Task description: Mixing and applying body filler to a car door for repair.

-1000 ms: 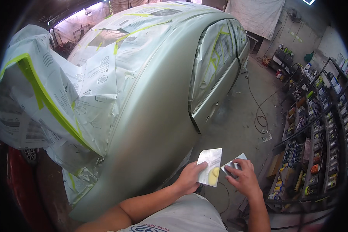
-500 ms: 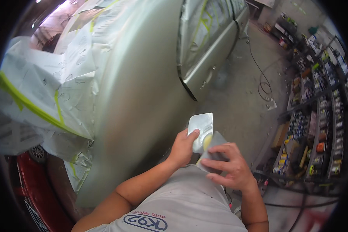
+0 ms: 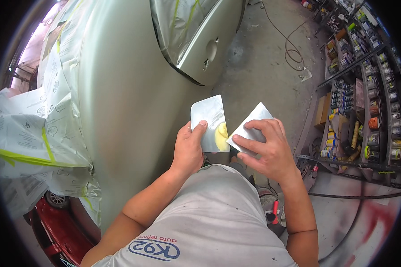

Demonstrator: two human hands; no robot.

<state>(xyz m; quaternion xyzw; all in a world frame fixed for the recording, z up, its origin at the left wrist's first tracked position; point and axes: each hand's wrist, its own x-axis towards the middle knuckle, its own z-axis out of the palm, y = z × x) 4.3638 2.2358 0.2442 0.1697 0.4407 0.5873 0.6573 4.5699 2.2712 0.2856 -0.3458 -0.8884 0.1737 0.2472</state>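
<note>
Thin and flat, the squarish silver metal-looking plate (image 3: pixel 209 113) with one rounded corner ought to be light, stiff with maybe a little spring, its smooth face likely slippery wherever paste smears. Best hold? The dry left edge, and that's just where the left hand (image 3: pixel 187 144) has it: thumb clamped on the face, other fingers mostly out of sight behind. Over to the right hand (image 3: pixel 269 149), gripping a second silver plate with straight edges (image 3: pixel 256 114), fingers spread across its face; those edges could be sharp, so the flat is the safer grip.

Now the looks: brushed, streaky shine on the first, and a soft pale-yellow dab of paste (image 3: pixel 221 137) down its lower right side. The second plate's corner sits right beside that dab; touching, I can't tell. Both plates are up above the grey concrete floor (image 3: pixel 263 75), close to the pale green-silver car body (image 3: pixel 120 111).
</note>
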